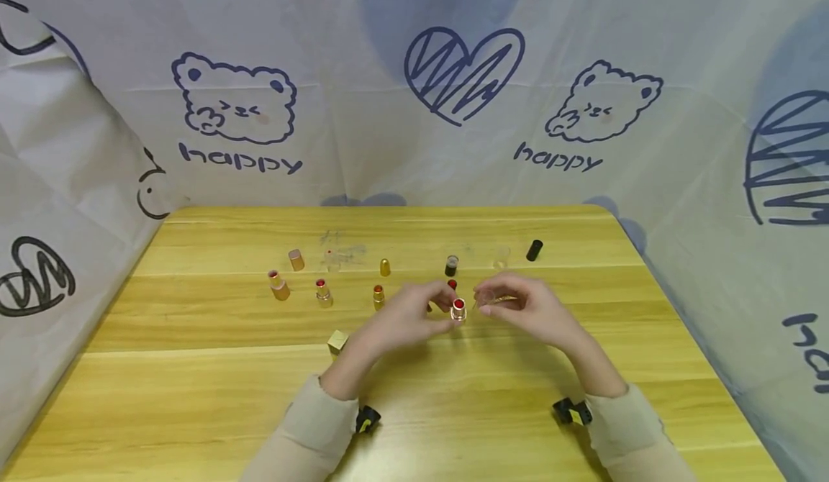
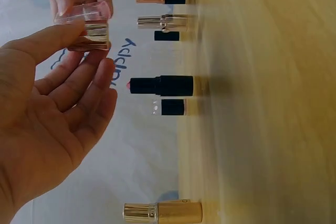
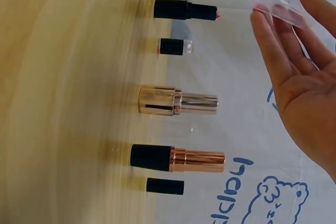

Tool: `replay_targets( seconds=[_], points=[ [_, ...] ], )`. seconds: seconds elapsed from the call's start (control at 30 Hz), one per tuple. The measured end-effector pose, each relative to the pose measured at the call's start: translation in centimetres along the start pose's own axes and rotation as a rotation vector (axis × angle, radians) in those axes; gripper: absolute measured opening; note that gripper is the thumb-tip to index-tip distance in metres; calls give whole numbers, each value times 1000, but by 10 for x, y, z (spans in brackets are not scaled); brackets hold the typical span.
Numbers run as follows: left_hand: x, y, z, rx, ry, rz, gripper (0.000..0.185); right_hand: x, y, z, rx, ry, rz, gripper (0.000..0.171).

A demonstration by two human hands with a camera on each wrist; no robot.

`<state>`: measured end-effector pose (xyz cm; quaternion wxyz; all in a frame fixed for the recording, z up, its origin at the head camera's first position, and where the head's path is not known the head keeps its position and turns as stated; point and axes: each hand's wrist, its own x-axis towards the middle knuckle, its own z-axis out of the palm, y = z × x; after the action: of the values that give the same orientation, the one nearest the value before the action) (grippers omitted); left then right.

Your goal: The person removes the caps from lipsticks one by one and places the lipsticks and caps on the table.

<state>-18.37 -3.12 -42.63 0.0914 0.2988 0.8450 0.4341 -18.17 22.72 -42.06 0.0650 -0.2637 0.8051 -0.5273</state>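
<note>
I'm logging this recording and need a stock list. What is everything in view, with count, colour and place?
Red lipstick in clear base: one, held between both hands above the table centre.
Clear cap: one, transparent, at the right hand's fingertips.
Open lipsticks: several, gold or black bases, standing in a loose row behind the hands.
Loose caps: several, gold, black and clear, scattered along the far row; one gold cap nearer the left.
Table: one, yellow wood.
Backdrop: white cloth, blue bears and hearts.
Left hand: one, holds the lipstick.
Right hand: one, holds the clear cap.

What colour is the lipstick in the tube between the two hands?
Red, in a clear-and-gold lipstick tube held by the left hand; the head view shows it best.
</note>
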Motion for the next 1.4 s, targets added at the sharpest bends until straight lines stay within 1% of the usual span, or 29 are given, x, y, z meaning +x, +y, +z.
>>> replay_targets(
  seconds=[0.17, 0.27, 0.4, 0.5, 0.6, 0.73, 0.97, 1.23, 1.4],
  points=[
    [0, -3, 4, 44, -31, -28, 26, 1, 9, -2, -44, -111, -12, 28],
    [0, -3, 5, 71, -57, -32, 24, 2, 12, -2, -83, -167, 1, 28],
    [1, -5, 8, 98, -92, -1, 19, 2, 14, -1, -142, -221, 18, 28],
    [2, -7, 11, 111, -112, 20, 16, 3, 18, -1, -174, -247, 7, 27],
    [3, -8, 14, 128, -128, 14, 15, 3, 22, -1, -201, -270, 1, 26],
    [3, -8, 17, 153, -143, -16, 15, 3, 24, -1, -245, -291, 15, 24],
    [2, -9, 20, 201, -156, -60, 15, 3, 27, -3, -276, -317, 24, 21],
    [2, -10, 23, 224, -155, -75, 17, 2, 29, -5, -289, -348, 47, 20],
    [2, -10, 24, 243, -157, -82, 16, 1, 29, -6, -294, -349, 70, 19]
  ],
)
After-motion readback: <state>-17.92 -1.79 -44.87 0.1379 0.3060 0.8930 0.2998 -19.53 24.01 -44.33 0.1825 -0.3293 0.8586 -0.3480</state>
